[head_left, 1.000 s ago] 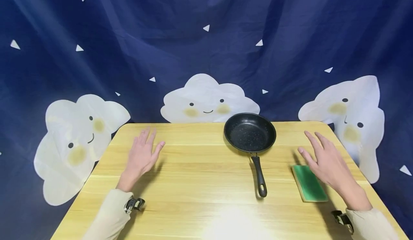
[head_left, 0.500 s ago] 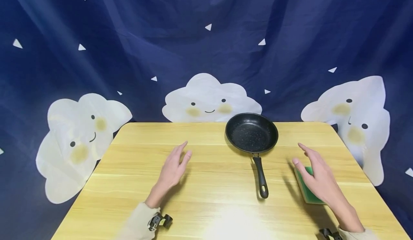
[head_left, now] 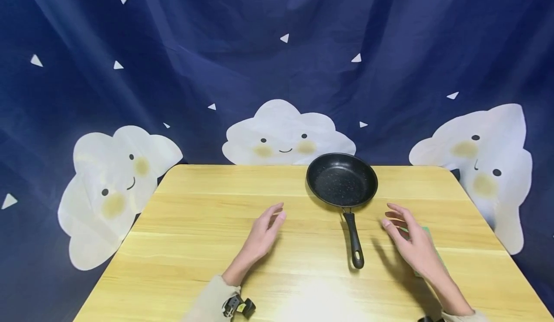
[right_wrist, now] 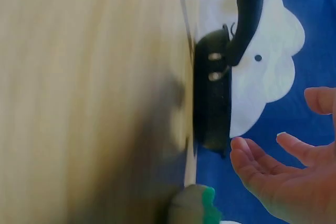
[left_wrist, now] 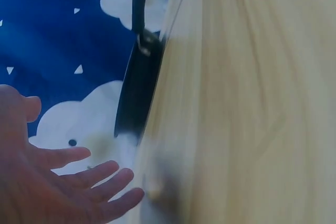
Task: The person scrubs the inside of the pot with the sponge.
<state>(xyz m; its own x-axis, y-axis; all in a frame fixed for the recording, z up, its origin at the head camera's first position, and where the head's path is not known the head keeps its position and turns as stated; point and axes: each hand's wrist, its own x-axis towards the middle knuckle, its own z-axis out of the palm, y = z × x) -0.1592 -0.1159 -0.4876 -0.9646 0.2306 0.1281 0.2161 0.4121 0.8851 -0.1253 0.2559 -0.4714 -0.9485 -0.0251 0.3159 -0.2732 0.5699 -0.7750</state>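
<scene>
Nearest: pale sleeves (head_left: 212,300), w/ a blk device (head_left: 239,306) at the L wrist. L hand (head_left: 261,233) is raised over the worktop (head_left: 190,245), fingers loosely bent, grip released, nothing held. R hand (head_left: 413,245) likewise up, grip released, nothing held; it hides most of the green-faced sponge (right_wrist: 195,204) in head view, but R wrist cam shows it apart. Blk frying pan (head_left: 342,180) lies open side up nr worktop's far edge, btwn & beyond both hands, handle (head_left: 354,240) twd person. Behind: dk blue curtain (head_left: 259,19) w/ wht clouds (head_left: 283,122).
</scene>
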